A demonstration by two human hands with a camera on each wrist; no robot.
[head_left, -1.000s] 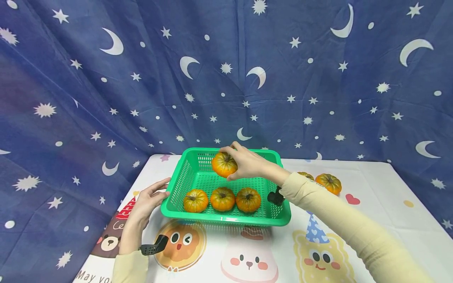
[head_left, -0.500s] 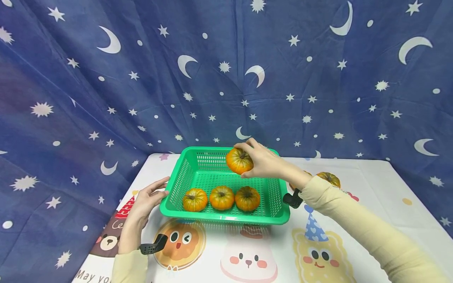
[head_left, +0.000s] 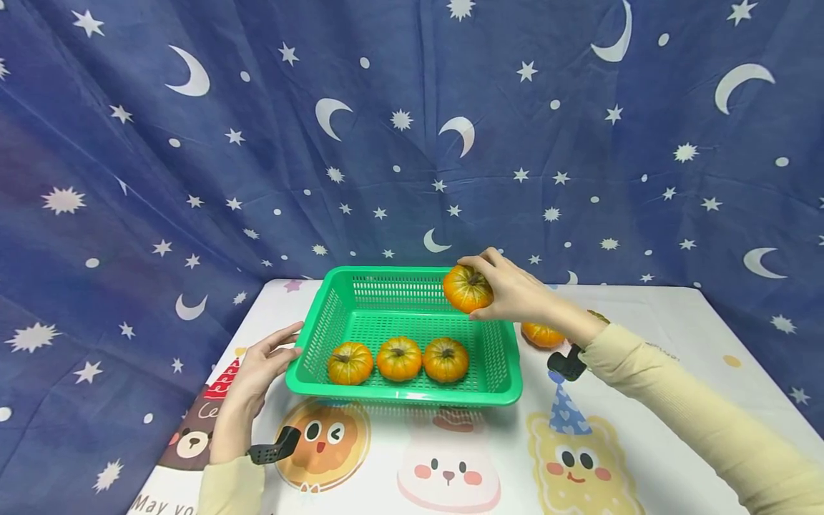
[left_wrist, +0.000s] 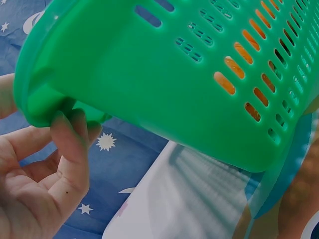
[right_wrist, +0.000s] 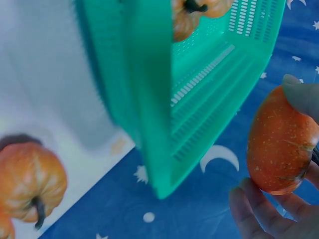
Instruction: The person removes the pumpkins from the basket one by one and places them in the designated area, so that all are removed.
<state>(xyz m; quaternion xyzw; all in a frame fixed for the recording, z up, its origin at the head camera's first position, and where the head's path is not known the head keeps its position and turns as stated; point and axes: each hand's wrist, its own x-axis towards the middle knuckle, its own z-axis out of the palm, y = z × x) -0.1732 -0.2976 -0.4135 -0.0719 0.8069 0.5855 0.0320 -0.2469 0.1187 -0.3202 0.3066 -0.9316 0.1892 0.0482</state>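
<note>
A small orange pumpkin is gripped in my right hand, above the back right part of the green basket. In the right wrist view, the thumb lies on one side of that pumpkin and the fingers on the other. Three more pumpkins stand in a row along the basket's front: a left one, a middle one and a right one. My left hand holds the basket's left rim; its fingertips curl under the rim in the left wrist view.
Right of the basket, a loose pumpkin lies on the table, with another mostly hidden behind my right arm. The white tablecloth carries cartoon prints. A blue curtain with moons and stars hangs behind.
My right hand has carried its pumpkin rightward, from above the basket's middle to its back right. The left hand keeps its place at the rim. The view has shifted slightly.
</note>
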